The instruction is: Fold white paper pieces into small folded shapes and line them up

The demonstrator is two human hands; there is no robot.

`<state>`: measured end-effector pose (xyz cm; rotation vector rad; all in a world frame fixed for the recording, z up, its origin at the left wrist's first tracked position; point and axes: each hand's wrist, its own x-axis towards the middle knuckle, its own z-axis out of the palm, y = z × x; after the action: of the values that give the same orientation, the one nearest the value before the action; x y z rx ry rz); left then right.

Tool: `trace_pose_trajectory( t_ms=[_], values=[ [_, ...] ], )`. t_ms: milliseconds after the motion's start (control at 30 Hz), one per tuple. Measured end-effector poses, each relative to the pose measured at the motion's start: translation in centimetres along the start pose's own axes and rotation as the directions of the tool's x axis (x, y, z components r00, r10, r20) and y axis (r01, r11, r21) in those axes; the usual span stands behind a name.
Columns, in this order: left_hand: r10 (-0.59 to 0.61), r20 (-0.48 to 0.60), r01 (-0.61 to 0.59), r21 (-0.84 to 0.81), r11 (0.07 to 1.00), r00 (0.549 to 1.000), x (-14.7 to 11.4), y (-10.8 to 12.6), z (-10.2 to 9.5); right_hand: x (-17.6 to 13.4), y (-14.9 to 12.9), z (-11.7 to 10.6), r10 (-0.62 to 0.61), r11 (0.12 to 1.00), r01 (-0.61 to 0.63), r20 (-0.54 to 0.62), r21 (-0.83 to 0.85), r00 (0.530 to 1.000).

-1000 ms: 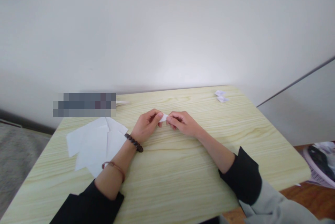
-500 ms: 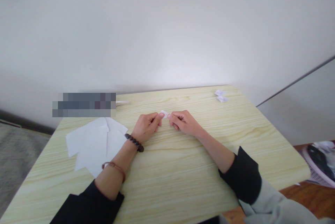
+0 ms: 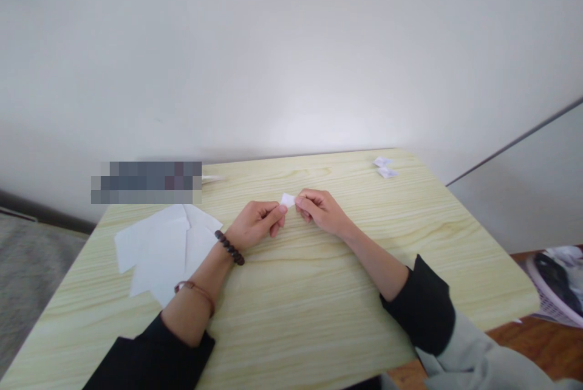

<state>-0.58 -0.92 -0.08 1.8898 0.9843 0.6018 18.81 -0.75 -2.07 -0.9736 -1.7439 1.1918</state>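
Observation:
A small white folded piece of paper [image 3: 288,200] is held between my two hands above the middle of the table. My left hand [image 3: 259,222] pinches its lower left edge between thumb and fingers. On the other side, my right hand [image 3: 319,209] grips the right end, fingers curled under. The fine folds of the paper are too small to make out. Several white paper sheets [image 3: 159,250] lie overlapping to the left, partly behind my left forearm. Two small folded paper pieces [image 3: 386,172] rest close together near the far right of the table.
The pale wood-grain table [image 3: 310,311] meets a white wall [image 3: 291,62] at its far edge. A pixelated dark area [image 3: 146,183] covers something at the back left. Beyond the right edge, a pink basket [image 3: 549,302] holding dark and white items stands on the floor.
My left hand has shifted slightly left and down, and its thumb now sits lower on the paper. More of the folded paper shows between the hands. My right hand has barely moved.

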Motion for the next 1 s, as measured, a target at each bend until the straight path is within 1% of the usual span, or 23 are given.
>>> trace_pose_trajectory(
  t_ms=[200, 333, 400, 500, 533, 600, 800, 1000],
  values=[
    [-0.05, -0.045, 0.051, 0.038, 0.998, 0.998, -0.08, -0.03, 0.15, -0.09, -0.28, -0.09, -0.002, 1.0, 0.002, -0.006, -0.032, 1.0],
    [-0.093, -0.053, 0.096, 0.042, 0.995, 0.994, -0.09, 0.11, 0.35, -0.02, -0.11, -0.23, -0.005, 1.0, 0.005, 0.003, -0.008, 1.0],
    [-0.073, -0.053, 0.075, 0.04, 0.996, 0.996, -0.03, 0.12, 0.38, -0.01, -0.05, -0.31, -0.013, 1.0, 0.012, 0.028, 0.022, 1.0],
    [0.03, -0.072, -0.03, 0.006, 1.0, 0.997, 0.12, 0.14, 0.32, -0.05, -0.11, -0.37, -0.028, 0.999, 0.026, 0.081, 0.031, 0.996],
    [0.056, -0.087, -0.056, 0.003, 0.998, 0.995, 0.17, 0.16, 0.29, -0.07, -0.17, -0.35, -0.032, 0.999, 0.03, 0.099, 0.017, 0.995],
    [0.072, -0.107, -0.07, 0.019, 0.997, 0.992, 0.23, 0.21, 0.24, -0.1, -0.31, -0.24, -0.04, 0.998, 0.044, 0.123, -0.037, 0.992],
    [0.073, -0.082, -0.065, 0.096, 0.993, 0.994, 0.18, -0.13, 0.2, -0.05, -0.55, 0.15, -0.114, 0.952, 0.143, 0.118, -0.269, 0.986],
    [0.064, -0.148, -0.038, 0.173, 0.984, 0.987, 0.16, -0.58, 0.28, 0.01, -0.46, 0.07, -0.143, 0.931, 0.176, 0.124, -0.32, 0.982]
  ],
)
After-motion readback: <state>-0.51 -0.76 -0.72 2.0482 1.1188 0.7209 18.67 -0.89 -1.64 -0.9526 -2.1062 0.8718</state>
